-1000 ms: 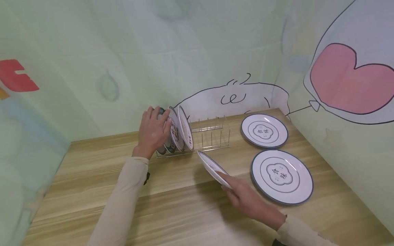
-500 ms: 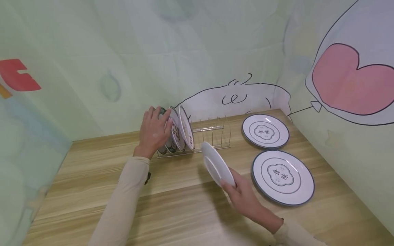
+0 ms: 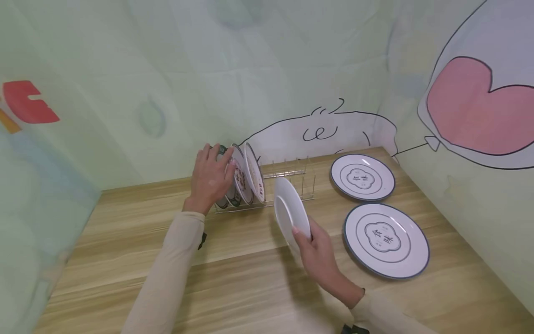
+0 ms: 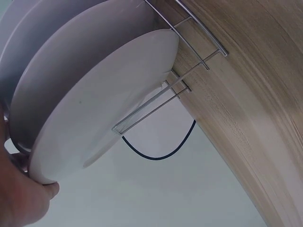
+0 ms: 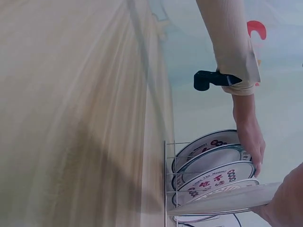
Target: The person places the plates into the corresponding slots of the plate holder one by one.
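Note:
My left hand (image 3: 210, 178) holds the upper rims of several plates standing tilted in a wire rack (image 3: 292, 173). The rightmost racked plate (image 3: 255, 178) is patterned and stands free of the hand. My right hand (image 3: 321, 255) grips a white plate (image 3: 289, 208) by its near edge, raised above the table just in front of the rack's right half. Its plain underside faces left, and its front is hidden. Edge-on in the right wrist view, the held plate (image 5: 227, 197) partly covers the racked ones. White plate backs (image 4: 104, 104) fill the left wrist view, a fingertip at one rim.
Two white plates with blue rims, a rear one (image 3: 363, 177) and a nearer one (image 3: 385, 241), lie face up at the right. The wooden table (image 3: 104, 260) meets a printed cloth wall (image 3: 187, 93) behind the rack.
My right hand has turned the held plate from a low slant to nearly upright and brought it up closer to the rack. My left hand stays at the racked plates.

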The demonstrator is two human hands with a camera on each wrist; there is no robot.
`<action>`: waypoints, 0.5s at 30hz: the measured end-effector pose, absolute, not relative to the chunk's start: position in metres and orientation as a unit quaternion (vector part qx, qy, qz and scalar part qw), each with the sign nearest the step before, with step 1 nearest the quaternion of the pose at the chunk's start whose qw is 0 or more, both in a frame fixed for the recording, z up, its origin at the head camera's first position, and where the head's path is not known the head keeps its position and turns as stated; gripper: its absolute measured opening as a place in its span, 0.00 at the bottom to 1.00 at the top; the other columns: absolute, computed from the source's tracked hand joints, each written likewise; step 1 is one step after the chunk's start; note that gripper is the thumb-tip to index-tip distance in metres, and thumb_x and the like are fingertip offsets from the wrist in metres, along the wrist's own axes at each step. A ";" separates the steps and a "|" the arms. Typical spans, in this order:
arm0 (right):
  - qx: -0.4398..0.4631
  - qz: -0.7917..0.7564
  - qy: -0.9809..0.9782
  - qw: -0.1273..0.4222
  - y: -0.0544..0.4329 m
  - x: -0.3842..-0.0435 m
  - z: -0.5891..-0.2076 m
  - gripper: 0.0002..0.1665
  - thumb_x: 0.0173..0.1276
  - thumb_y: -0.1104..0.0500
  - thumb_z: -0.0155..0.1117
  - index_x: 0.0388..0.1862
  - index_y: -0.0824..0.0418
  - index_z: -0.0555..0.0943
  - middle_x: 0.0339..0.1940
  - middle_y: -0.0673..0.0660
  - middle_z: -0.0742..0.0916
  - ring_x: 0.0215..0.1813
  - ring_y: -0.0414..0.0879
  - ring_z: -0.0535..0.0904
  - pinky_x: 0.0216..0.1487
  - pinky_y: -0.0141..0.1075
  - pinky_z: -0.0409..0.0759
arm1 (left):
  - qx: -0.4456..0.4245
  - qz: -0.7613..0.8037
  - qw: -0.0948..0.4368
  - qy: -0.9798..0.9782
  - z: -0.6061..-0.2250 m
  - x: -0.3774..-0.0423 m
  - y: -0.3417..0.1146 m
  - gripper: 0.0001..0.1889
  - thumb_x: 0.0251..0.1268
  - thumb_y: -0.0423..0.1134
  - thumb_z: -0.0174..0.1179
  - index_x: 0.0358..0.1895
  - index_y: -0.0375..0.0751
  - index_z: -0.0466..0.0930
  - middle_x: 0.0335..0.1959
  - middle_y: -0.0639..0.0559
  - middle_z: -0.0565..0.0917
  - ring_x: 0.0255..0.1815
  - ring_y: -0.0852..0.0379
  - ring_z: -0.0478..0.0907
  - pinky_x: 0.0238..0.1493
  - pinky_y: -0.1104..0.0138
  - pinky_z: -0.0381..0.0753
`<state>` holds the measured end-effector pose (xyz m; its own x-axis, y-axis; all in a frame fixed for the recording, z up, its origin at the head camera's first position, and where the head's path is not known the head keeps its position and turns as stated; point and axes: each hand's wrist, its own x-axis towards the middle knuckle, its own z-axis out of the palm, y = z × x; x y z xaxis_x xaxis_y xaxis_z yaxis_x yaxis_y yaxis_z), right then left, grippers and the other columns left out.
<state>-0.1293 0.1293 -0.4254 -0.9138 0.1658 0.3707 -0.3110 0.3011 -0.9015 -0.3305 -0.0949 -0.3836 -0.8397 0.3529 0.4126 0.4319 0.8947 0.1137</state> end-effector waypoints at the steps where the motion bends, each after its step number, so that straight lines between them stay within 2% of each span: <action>1: 0.045 0.593 -0.779 0.200 0.128 -0.132 -0.424 0.18 0.72 0.68 0.58 0.59 0.72 0.78 0.50 0.73 0.86 0.49 0.62 0.85 0.45 0.44 0.87 | -0.206 -0.102 0.194 -0.954 -0.384 -0.331 -0.095 0.28 0.80 0.53 0.36 0.75 0.46 0.64 0.76 0.32 0.63 0.79 0.30 0.52 0.80 0.43 0.48; 8: 0.047 0.602 -0.774 0.189 0.125 -0.149 -0.424 0.17 0.74 0.65 0.57 0.57 0.73 0.79 0.50 0.73 0.86 0.48 0.64 0.85 0.45 0.45 0.86 | -0.204 -0.097 0.189 -0.956 -0.382 -0.330 -0.095 0.28 0.80 0.53 0.36 0.76 0.47 0.63 0.76 0.32 0.62 0.79 0.31 0.52 0.80 0.43 0.48; 15: 0.052 0.604 -0.771 0.193 0.122 -0.167 -0.423 0.18 0.74 0.66 0.55 0.57 0.75 0.78 0.51 0.75 0.85 0.50 0.67 0.85 0.47 0.51 0.86 | -0.203 -0.092 0.183 -0.958 -0.382 -0.330 -0.095 0.28 0.80 0.53 0.36 0.76 0.47 0.63 0.77 0.33 0.61 0.80 0.31 0.51 0.80 0.43 0.48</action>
